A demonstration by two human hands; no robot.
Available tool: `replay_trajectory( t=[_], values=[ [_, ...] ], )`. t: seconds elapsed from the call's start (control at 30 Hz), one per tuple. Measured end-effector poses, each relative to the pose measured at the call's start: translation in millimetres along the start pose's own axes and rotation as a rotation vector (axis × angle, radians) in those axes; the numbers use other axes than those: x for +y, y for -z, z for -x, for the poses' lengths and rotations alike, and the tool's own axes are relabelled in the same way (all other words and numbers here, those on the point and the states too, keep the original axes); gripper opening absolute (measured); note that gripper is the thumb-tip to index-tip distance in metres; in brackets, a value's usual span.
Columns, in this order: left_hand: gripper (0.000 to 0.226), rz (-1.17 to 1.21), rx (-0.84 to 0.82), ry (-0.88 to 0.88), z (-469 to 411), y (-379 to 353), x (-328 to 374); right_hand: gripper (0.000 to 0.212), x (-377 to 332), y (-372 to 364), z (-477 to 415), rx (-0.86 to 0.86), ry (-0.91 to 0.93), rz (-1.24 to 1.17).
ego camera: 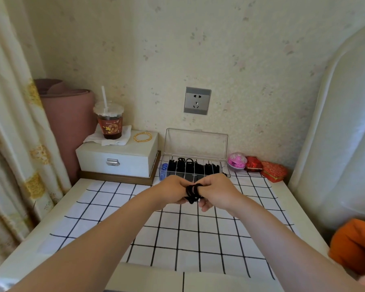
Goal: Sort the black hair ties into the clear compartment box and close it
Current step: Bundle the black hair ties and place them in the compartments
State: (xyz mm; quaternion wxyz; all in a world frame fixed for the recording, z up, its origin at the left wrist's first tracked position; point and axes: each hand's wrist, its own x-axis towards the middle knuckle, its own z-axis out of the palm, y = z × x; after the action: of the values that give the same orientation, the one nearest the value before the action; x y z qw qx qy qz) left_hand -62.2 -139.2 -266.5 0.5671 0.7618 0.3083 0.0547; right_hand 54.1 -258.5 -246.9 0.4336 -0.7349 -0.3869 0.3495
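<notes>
Both left hand (173, 189) and right hand (217, 192) gripped a bunch of black hair ties (193, 191) over the desk (60, 209), just before the open clear compartment box (196, 144) at its far edge.

Home, a bedroom corner, as I see it from my seat. Faded floral wallpaper (240, 49) backs a white table (51, 220) spread with a black-and-white checked cloth (177, 228). A patterned curtain (13, 123) hangs at left; a padded white panel (335, 123), seemingly a headboard, rises at right. Along the far edge, left to right, stand a white jewellery box (114, 161) carrying gold bangles (142, 137) and an iced takeaway drink (110, 123), a clear compartment box (196, 142) with black hair ties (209, 167) in it, and red heart-shaped trinket boxes (274, 171). A wall socket (197, 100) is set above them.
</notes>
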Motion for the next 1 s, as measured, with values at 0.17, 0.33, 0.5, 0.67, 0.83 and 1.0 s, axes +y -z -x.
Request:
replay_trajectory(
  t=[0.17, 0.33, 0.5, 0.67, 0.83, 1.0],
  values=[
    [0.025, 0.355, -0.229, 0.083, 4.6, 3.9, 8.8, 0.011, 3.6, 4.7, -2.8, 0.073, -0.008, 0.044],
    [0.021, 0.550, -0.278, 0.111, 5.7, 2.6, 11.4, 0.007, 3.5, 8.5, -4.1, 0.137, 0.007, 0.125],
    [0.030, 0.421, -0.261, 0.054, -0.1, -2.1, 8.7, 0.005, 5.9, 9.0, -6.6, 0.159, 0.064, 0.250],
    [0.030, 0.357, -0.197, 0.021, -2.7, -0.5, 6.5, 0.011, 4.1, 16.0, -5.9, 0.008, 0.012, 0.160],
    [0.031, 0.325, -0.177, -0.039, -6.8, 0.6, 13.0, 0.024, 3.2, 36.2, -6.3, -0.068, -0.044, -0.106],
    [0.028, 0.318, -0.070, -0.064, -17.4, -3.5, 23.1, 0.035, 8.3, 46.7, -9.7, -0.161, -0.115, -0.236]
  ],
)
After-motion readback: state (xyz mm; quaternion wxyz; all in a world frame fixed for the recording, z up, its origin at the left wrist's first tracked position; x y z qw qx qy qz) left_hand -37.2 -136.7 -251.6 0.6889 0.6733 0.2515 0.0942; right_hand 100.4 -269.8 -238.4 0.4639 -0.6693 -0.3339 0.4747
